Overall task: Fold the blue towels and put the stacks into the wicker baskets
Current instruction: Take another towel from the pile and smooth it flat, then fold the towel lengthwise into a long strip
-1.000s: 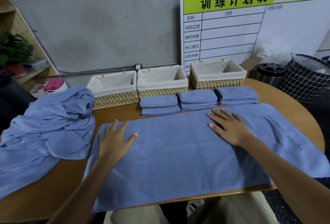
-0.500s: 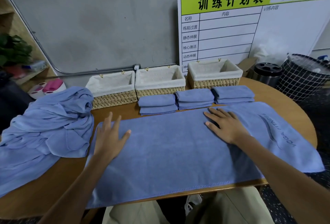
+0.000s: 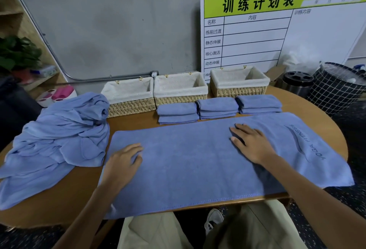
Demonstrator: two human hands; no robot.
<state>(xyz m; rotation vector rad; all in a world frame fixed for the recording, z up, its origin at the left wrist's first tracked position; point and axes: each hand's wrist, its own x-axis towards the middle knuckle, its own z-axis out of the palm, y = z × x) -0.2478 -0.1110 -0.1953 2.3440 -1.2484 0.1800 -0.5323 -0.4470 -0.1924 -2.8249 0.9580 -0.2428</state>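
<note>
Blue towel (image 3: pixel 188 161) spread flat across tabletop (image 3: pixel 59 201). Left hand (image 3: pixel 121 162) resting on it, fingers curled. Right hand (image 3: pixel 251 143) pressed flat, gripping nothing. Three folded stacks (image 3: pixel 217 107) before wicker baskets (image 3: pixel 180 92).

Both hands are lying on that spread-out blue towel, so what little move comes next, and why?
Probably fold it in half: the towel lies flat and smooth under the left hand and right hand, while three folded stacks wait before empty wicker baskets.
</note>
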